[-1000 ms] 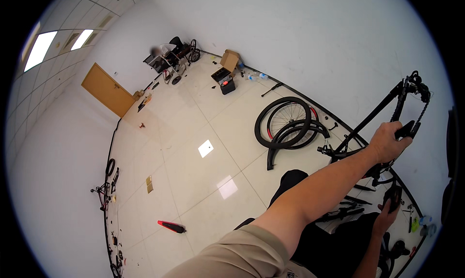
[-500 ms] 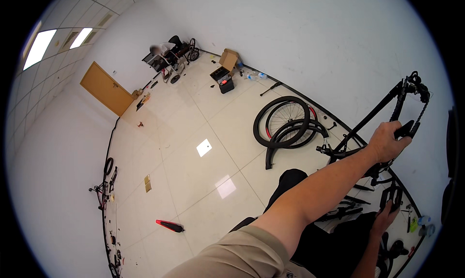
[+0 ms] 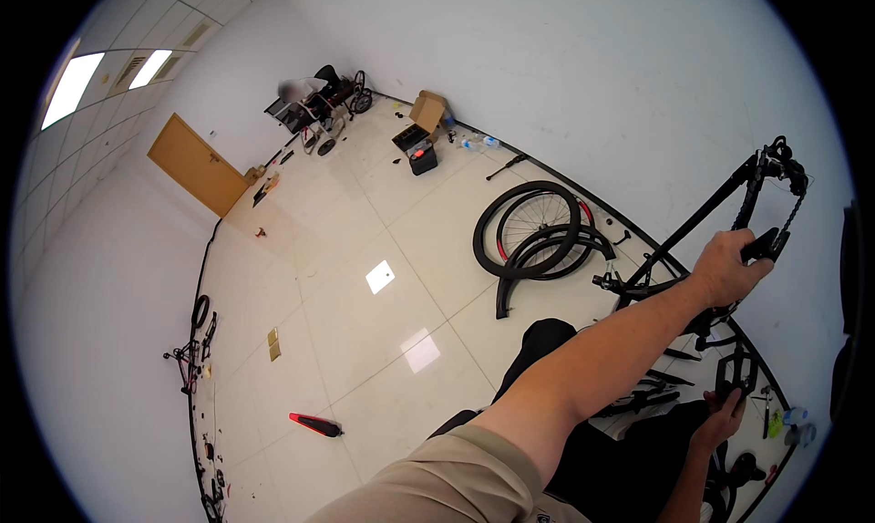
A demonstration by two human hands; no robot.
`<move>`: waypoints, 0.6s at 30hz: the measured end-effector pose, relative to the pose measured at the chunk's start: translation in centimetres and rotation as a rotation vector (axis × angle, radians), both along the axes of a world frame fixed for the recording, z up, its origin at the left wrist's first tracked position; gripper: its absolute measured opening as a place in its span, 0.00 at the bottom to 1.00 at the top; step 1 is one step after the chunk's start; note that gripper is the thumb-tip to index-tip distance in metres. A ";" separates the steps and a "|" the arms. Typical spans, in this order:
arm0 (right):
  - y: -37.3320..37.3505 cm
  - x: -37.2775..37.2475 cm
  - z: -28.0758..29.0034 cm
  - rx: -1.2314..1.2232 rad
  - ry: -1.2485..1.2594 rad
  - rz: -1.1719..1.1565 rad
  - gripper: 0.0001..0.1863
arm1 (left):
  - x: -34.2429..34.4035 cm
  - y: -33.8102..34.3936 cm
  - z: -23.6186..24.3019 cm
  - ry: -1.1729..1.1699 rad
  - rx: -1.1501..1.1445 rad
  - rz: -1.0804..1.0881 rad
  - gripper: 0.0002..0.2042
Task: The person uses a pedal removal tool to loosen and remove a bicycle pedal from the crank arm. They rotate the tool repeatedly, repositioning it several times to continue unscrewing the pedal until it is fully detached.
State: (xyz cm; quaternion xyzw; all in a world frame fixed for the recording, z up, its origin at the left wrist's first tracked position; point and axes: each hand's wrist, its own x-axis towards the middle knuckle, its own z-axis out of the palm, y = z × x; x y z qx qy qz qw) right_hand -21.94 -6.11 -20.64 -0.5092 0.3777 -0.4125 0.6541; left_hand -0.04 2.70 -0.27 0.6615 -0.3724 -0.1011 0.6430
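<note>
A black bicycle frame point(image 3: 702, 224) without wheels stands tilted by the wall at the right, its chain point(image 3: 795, 211) hanging near the top end. My left hand point(image 3: 726, 269) is closed around a black pedal point(image 3: 767, 244) on the frame, with the thumb along its lower side. Lower down, my right hand point(image 3: 718, 421) has its thumb and fingers at the bottom edge of a second black pedal point(image 3: 736, 370). My left forearm crosses in front of part of the frame, hiding its lower middle.
Tyres and a spoked wheel point(image 3: 538, 231) lie on the floor beyond the frame. Black parts point(image 3: 643, 400) and bottles point(image 3: 795, 416) lie near my legs. A black-and-red tapered piece point(image 3: 316, 424) rests at left. Far off, a person point(image 3: 305, 90) sits beside a toolbox point(image 3: 422, 157) and carton point(image 3: 427, 110).
My right hand has slid slightly downward on the lower pedal, showing more of it. My left hand keeps its grip on the upper pedal. The floor view shifts slightly left.
</note>
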 end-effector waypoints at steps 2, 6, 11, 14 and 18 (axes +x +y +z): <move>0.2 0.1 0.3 0.043 -0.028 0.016 0.17 | 0.0 0.1 0.0 0.003 -0.008 0.001 0.13; 0.3 0.4 0.6 0.213 -0.094 0.008 0.19 | 0.0 -0.2 0.0 0.007 0.008 -0.002 0.13; 2.2 0.9 2.8 0.247 -0.163 -0.028 0.28 | 0.3 -0.5 -0.7 -0.011 -0.007 0.015 0.12; 2.3 0.7 3.5 0.239 -0.151 0.010 0.31 | 0.1 -0.2 -0.1 0.020 0.022 0.002 0.12; 2.4 0.8 3.7 0.238 -0.165 0.030 0.35 | 0.1 -0.2 -0.3 0.010 -0.003 0.000 0.12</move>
